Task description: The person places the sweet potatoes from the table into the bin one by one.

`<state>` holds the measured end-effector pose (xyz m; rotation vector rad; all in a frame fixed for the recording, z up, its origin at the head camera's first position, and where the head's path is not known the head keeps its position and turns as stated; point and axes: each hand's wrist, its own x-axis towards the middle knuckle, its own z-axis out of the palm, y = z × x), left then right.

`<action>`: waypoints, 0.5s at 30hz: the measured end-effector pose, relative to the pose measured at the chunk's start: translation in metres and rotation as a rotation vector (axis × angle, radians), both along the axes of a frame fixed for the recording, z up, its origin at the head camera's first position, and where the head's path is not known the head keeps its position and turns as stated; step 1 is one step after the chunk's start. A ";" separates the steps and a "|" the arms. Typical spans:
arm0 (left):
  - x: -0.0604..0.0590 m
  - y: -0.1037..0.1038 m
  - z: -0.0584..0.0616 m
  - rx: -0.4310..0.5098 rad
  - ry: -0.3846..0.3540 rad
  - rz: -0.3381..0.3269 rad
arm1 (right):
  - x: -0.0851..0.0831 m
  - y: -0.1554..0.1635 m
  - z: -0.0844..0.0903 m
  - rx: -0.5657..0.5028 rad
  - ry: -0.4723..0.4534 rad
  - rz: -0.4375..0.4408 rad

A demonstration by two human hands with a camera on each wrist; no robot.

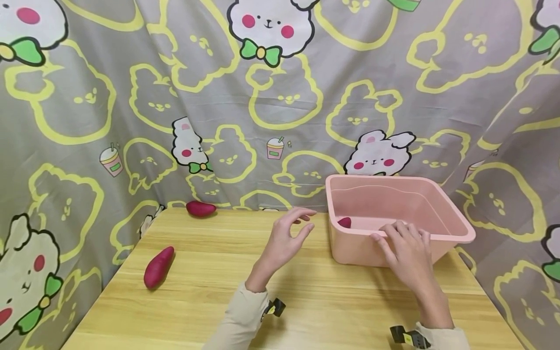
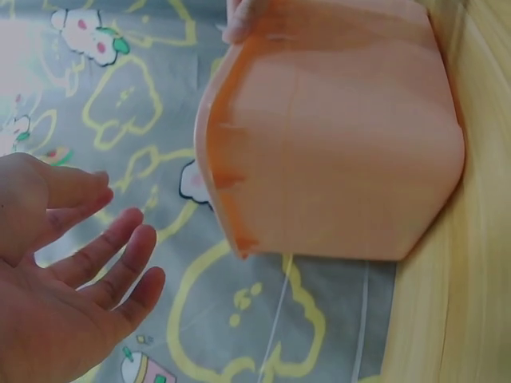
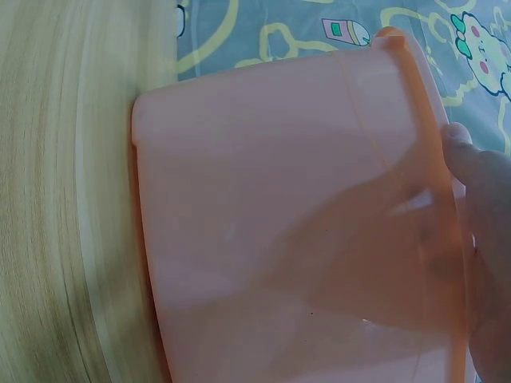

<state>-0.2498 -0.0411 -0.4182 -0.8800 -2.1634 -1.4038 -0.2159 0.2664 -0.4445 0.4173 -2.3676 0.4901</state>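
A pink plastic bin (image 1: 358, 248) stands at the right of the table. My right hand (image 1: 409, 255) grips its near rim, fingers over the edge and thumb along the outer wall; in the right wrist view that hand (image 3: 485, 207) is at the rim. My left hand (image 1: 284, 238) is in the air left of the bin, fingers loosely bent and holding nothing; the left wrist view shows this hand (image 2: 72, 295) apart from the bin (image 2: 335, 144). Inside the bin a purple sweet potato (image 1: 344, 222) shows partly, the rest hidden by the front wall.
Two more purple sweet potatoes lie on the left of the wooden table (image 1: 210, 291): one sweet potato (image 1: 159, 267) nearer me, another sweet potato (image 1: 201, 209) at the back edge. A grey patterned curtain (image 1: 218, 107) hangs behind the table and along its sides.
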 end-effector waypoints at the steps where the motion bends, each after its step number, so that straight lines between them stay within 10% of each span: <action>1: 0.000 -0.003 -0.001 -0.002 0.005 0.005 | 0.000 0.000 0.000 0.000 0.000 0.001; 15: 0.002 -0.032 -0.006 -0.035 0.005 0.051 | -0.001 0.001 0.000 -0.004 -0.005 -0.002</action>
